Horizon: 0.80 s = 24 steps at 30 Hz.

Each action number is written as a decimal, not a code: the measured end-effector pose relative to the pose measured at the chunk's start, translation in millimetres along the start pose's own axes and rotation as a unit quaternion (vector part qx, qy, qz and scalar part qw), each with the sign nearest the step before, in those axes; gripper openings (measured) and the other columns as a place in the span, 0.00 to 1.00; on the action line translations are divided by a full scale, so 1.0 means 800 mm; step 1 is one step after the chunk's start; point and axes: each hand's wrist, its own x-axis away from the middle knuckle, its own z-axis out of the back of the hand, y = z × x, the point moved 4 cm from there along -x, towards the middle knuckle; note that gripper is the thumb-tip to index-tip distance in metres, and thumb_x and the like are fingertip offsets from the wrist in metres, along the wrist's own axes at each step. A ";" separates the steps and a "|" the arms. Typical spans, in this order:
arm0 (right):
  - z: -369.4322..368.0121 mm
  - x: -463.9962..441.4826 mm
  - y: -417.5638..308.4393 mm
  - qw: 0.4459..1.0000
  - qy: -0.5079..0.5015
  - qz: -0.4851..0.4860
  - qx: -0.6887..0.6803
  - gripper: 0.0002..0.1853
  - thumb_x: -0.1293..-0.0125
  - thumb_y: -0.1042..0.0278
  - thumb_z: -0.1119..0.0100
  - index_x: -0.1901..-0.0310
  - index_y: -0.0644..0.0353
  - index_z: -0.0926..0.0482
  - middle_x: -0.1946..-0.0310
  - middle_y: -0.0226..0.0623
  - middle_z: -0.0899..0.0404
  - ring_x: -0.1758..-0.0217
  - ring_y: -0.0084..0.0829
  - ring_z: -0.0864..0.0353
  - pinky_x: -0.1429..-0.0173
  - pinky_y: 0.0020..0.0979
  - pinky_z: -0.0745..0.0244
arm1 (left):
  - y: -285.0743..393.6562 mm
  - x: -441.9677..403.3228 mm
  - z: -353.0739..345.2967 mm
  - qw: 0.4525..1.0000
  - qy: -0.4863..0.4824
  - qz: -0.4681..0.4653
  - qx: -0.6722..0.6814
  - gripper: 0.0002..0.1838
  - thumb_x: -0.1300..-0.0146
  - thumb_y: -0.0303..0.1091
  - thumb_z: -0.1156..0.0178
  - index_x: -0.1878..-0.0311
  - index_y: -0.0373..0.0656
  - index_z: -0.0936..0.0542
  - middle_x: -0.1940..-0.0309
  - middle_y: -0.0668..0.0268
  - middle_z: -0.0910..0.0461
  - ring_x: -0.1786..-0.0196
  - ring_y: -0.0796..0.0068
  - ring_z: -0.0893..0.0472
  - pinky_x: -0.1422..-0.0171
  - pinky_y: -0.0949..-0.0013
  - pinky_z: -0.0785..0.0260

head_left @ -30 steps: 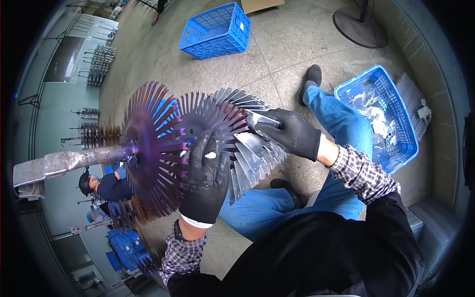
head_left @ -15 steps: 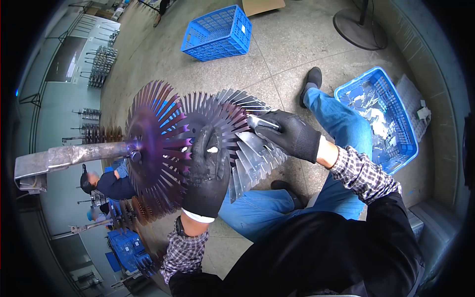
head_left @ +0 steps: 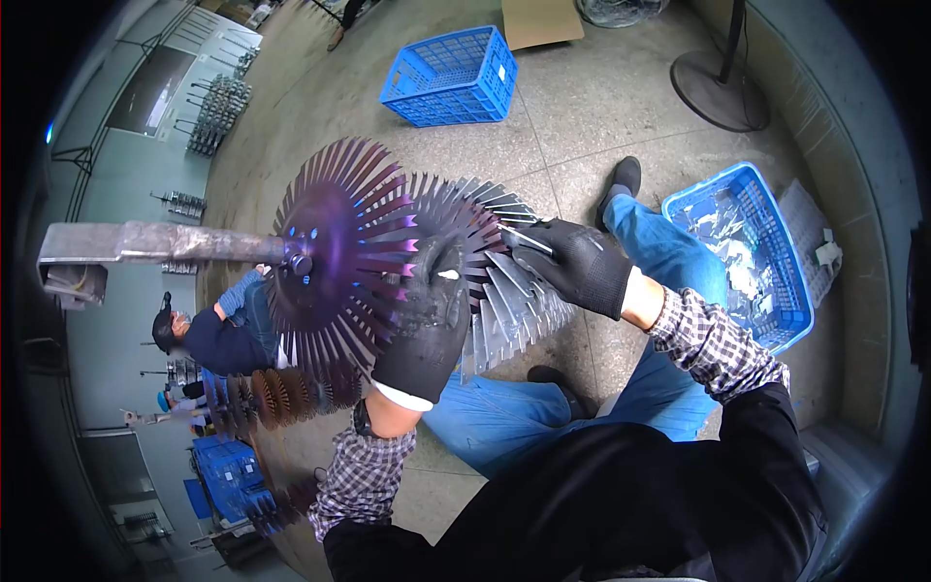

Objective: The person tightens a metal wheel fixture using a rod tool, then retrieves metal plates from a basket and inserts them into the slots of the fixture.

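Observation:
A purple finned metal disc [head_left: 330,242] stands at the near end of a grey metal shaft [head_left: 184,242]. Behind it are more dark discs, and silvery fins [head_left: 514,310] at the right. My left hand [head_left: 427,301], in a black glove, reaches in among the discs; its fingers are partly hidden by the fins. My right hand [head_left: 577,267], also gloved in black, pinches a thin shiny metal piece [head_left: 526,240] against the right edge of the fins.
A blue crate [head_left: 451,82] stands on the floor ahead. A blue basket [head_left: 795,281] with silvery scraps is by my right knee. A fan-like round base [head_left: 718,92] is at upper right. A co-worker [head_left: 228,335] sits at the left beside other finned stacks [head_left: 281,398].
The view has shifted, so the crate and basket sit differently. The purple disc and my left hand appear further right; the shaft looks more level. My right hand keeps its pinch.

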 end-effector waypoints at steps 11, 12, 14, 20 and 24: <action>0.003 -0.006 -0.010 0.999 -0.025 0.037 0.016 0.16 0.22 0.68 0.35 0.39 0.66 0.14 0.56 0.49 0.11 0.63 0.42 0.13 0.55 0.39 0.16 | -0.029 0.012 -0.048 0.999 -0.026 -0.023 -0.021 0.28 0.31 0.22 0.37 0.28 0.37 0.20 0.34 0.50 0.21 0.36 0.49 0.20 0.27 0.52 0.27; 0.003 -0.007 -0.010 0.999 -0.024 0.040 0.016 0.16 0.22 0.68 0.35 0.39 0.66 0.14 0.56 0.49 0.11 0.63 0.42 0.13 0.55 0.39 0.16 | -0.033 0.013 -0.057 0.998 -0.046 0.034 0.030 0.28 0.32 0.21 0.39 0.27 0.36 0.20 0.33 0.49 0.21 0.35 0.49 0.20 0.27 0.52 0.27; 0.001 -0.007 -0.012 0.999 -0.024 0.046 0.015 0.15 0.21 0.69 0.36 0.39 0.66 0.14 0.56 0.49 0.11 0.62 0.42 0.13 0.54 0.39 0.17 | -0.042 0.017 -0.071 0.977 -0.086 0.148 0.131 0.29 0.32 0.19 0.41 0.26 0.36 0.22 0.33 0.47 0.22 0.35 0.48 0.21 0.26 0.51 0.27; 0.001 -0.008 -0.016 0.997 -0.036 0.057 0.037 0.15 0.22 0.71 0.36 0.38 0.66 0.14 0.56 0.48 0.11 0.62 0.41 0.14 0.54 0.38 0.18 | -0.020 0.002 -0.043 0.997 -0.045 -0.058 0.011 0.34 0.34 0.17 0.45 0.23 0.37 0.25 0.32 0.44 0.24 0.33 0.46 0.22 0.24 0.51 0.29; 0.005 -0.008 -0.026 0.995 -0.030 0.064 0.063 0.16 0.22 0.71 0.36 0.37 0.65 0.14 0.56 0.48 0.12 0.62 0.41 0.15 0.54 0.38 0.18 | -0.026 0.011 -0.059 0.983 -0.172 -0.029 -0.066 0.33 0.19 0.30 0.58 0.13 0.37 0.36 0.20 0.47 0.27 0.23 0.50 0.23 0.15 0.51 0.31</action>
